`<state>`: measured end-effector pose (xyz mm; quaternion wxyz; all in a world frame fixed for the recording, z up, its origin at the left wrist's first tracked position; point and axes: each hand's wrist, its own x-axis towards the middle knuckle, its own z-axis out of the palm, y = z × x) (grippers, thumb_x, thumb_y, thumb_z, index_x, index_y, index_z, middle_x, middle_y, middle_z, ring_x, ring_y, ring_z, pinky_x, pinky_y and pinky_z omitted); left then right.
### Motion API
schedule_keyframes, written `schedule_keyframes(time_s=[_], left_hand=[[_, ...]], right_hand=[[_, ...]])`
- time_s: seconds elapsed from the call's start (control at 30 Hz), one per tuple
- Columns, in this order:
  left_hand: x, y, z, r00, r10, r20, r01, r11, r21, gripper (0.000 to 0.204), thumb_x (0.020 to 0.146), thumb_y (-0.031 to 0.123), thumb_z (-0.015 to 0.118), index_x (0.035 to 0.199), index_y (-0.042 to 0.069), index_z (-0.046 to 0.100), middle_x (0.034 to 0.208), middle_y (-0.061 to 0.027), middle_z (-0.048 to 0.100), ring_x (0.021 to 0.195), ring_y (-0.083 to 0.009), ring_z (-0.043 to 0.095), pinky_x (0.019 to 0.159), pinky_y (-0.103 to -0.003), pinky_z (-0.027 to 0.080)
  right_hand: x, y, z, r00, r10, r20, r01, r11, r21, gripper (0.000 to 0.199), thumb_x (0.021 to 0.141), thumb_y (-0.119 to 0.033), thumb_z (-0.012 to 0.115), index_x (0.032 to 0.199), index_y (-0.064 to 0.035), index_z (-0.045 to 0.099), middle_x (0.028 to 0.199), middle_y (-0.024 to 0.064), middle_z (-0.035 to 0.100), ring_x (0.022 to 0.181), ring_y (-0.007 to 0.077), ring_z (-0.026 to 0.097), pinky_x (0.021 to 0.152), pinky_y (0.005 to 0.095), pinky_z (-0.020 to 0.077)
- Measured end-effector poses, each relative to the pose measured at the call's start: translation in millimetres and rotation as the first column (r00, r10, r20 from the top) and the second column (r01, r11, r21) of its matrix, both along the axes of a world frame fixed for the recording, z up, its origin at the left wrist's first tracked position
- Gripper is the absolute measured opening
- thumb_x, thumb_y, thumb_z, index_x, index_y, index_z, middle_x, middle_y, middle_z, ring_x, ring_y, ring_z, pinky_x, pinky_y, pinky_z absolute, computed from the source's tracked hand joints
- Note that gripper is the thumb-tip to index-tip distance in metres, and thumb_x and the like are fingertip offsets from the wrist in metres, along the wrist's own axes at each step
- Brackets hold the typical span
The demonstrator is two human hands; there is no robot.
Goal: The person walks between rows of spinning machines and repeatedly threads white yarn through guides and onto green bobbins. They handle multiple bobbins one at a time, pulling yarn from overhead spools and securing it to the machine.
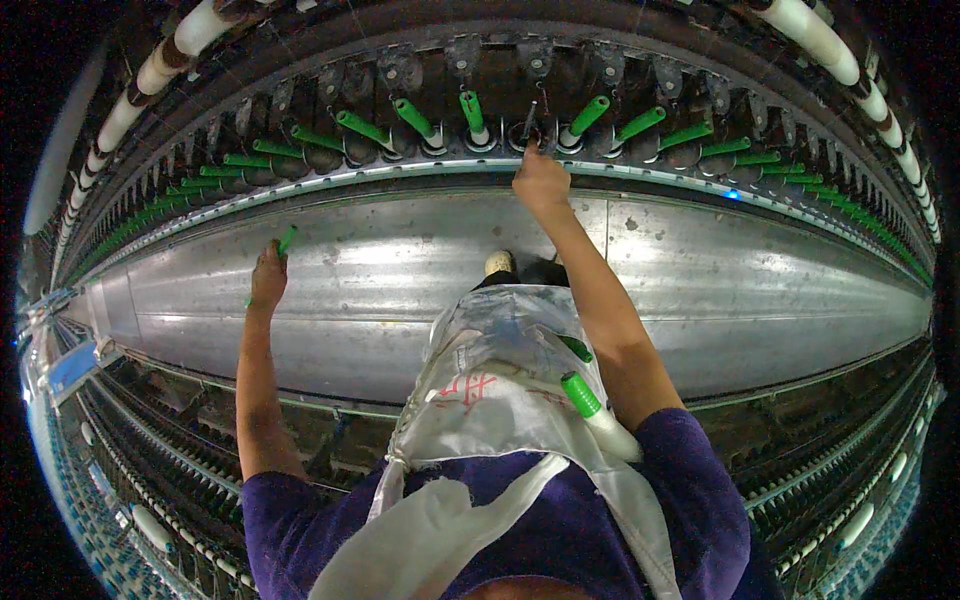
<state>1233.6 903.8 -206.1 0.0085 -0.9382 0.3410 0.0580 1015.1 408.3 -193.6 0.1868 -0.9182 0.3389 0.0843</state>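
Observation:
In my left hand (268, 278), held low over the metal floor, is a green bobbin tube (288, 240) with the fingers closed round it. My right hand (543, 183) reaches forward to the row of spindles. Its index finger extends to the base of a bare metal spindle (531, 115), while the other fingers are curled in; anything pinched there is too small to make out. Green bobbins stand on both sides of that spindle, among them one to its left (473, 115) and one to its right (588, 117). Pale yarn shows at their bases.
A long rail (400, 178) runs in front of the spindles. White rollers (828, 45) curve along the upper edges. A green-tipped bobbin with white yarn (600, 415) sticks out of my white apron (500, 400). Behind me is another machine row (800, 500). A shoe (499, 263) shows below.

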Motion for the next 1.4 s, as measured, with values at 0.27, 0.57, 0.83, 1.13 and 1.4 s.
schedule_keyframes(time_s=[0.27, 0.57, 0.83, 1.13, 1.4], left_hand=[[8, -46, 8, 0.646, 0.177, -0.743, -0.737, 0.397, -0.547, 0.024, 0.087, 0.016, 0.058, 0.104, 0.008, 0.043, 0.081, -0.002, 0.054, 0.082, -0.0142, 0.059, 0.064, -0.029, 0.048], [-66, -160, 148, 0.526, -0.362, -0.77, -0.602, 0.481, -0.637, 0.028, 0.089, 0.004, 0.049, 0.116, 0.005, 0.044, 0.107, -0.0103, 0.059, 0.107, -0.0244, 0.054, 0.089, -0.036, 0.045], [-132, -339, 215, 0.659, -0.701, -0.272, -0.291, 0.096, -0.952, 0.026, 0.088, -0.001, 0.049, 0.113, 0.002, 0.045, 0.108, -0.0131, 0.059, 0.102, -0.0183, 0.055, 0.089, -0.029, 0.042], [-145, -453, 136, 0.929, -0.222, -0.294, -0.217, 0.315, -0.924, 0.027, 0.079, 0.011, 0.063, 0.101, 0.002, 0.05, 0.081, -0.0193, 0.059, 0.074, -0.0323, 0.06, 0.064, -0.039, 0.046], [-175, -471, 48, 0.937, -0.024, -0.347, -0.315, 0.369, -0.874, 0.032, 0.083, 0.01, 0.057, 0.113, 0.005, 0.046, 0.102, -0.022, 0.055, 0.09, -0.0424, 0.052, 0.071, -0.044, 0.045]], right_hand=[[-1, 1, -45, 0.934, -0.142, 0.327, 0.197, 0.97, -0.143, 0.015, 0.078, -0.02, 0.055, 0.091, -0.014, 0.057, 0.061, 0.0102, 0.062, 0.06, 0.0328, 0.062, 0.054, 0.0429, 0.0491], [-51, -19, 63, 0.825, 0.169, 0.539, -0.111, 0.984, -0.14, 0.016, 0.083, -0.022, 0.056, 0.086, -0.0074, 0.063, 0.073, 0.0133, 0.062, 0.066, 0.0292, 0.062, 0.058, 0.0382, 0.0489], [-21, -45, 146, 0.61, -0.072, 0.789, -0.41, 0.824, 0.391, 0.017, 0.083, -0.015, 0.061, 0.089, 0.0005, 0.065, 0.105, 0.0102, 0.057, 0.075, 0.0129, 0.057, 0.057, 0.0232, 0.0467], [-21, -55, 247, 0.539, -0.226, 0.812, -0.457, 0.731, 0.507, 0.021, 0.088, -0.016, 0.055, 0.091, 0.0036, 0.063, 0.094, 0.0143, 0.064, 0.074, 0.0125, 0.061, 0.061, 0.0218, 0.0477], [-21, -38, 338, 0.46, -0.192, 0.867, -0.458, 0.785, 0.417, 0.02, 0.09, -0.014, 0.051, 0.089, 0.0034, 0.06, 0.084, 0.0104, 0.064, 0.07, 0.0106, 0.06, 0.062, 0.0223, 0.0489]])
